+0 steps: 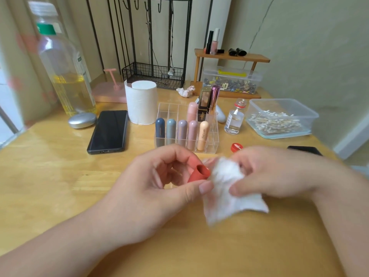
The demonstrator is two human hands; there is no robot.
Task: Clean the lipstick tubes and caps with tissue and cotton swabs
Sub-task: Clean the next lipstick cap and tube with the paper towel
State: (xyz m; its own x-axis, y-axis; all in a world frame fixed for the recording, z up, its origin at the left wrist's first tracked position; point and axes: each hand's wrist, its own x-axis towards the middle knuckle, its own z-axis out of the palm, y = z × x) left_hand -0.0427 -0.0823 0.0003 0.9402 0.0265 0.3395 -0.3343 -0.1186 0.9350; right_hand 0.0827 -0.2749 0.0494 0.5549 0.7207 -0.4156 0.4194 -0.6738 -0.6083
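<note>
Red lipstick cap (199, 173), open end facing me, is pinched in my left hand (159, 182); my right hand (265, 172) pinches a crumpled white tissue (227, 188) beside it.

- We see a coral-red lipstick cap (199, 173), its open mouth turned up towards us, pinched in the fingertips of our left hand (159, 176) above the table.
- A crumpled white tissue (227, 188) touches the cap's rim; our right hand (265, 172) grips it and a loose corner hangs down.
- Five capped lipstick tubes stand upright in the front row of a clear organizer (210, 148): navy tube (160, 128), grey tube (171, 130), mauve tube (182, 131), pink tube (192, 132), peach tube (203, 134).
- Behind them we find a pale pink tube (192, 110), a black-and-gold tube (204, 102) and a metallic pink tube (214, 96).
- Cotton swabs (275, 121) lie heaped in a clear plastic box (311, 114) at the right.
</note>
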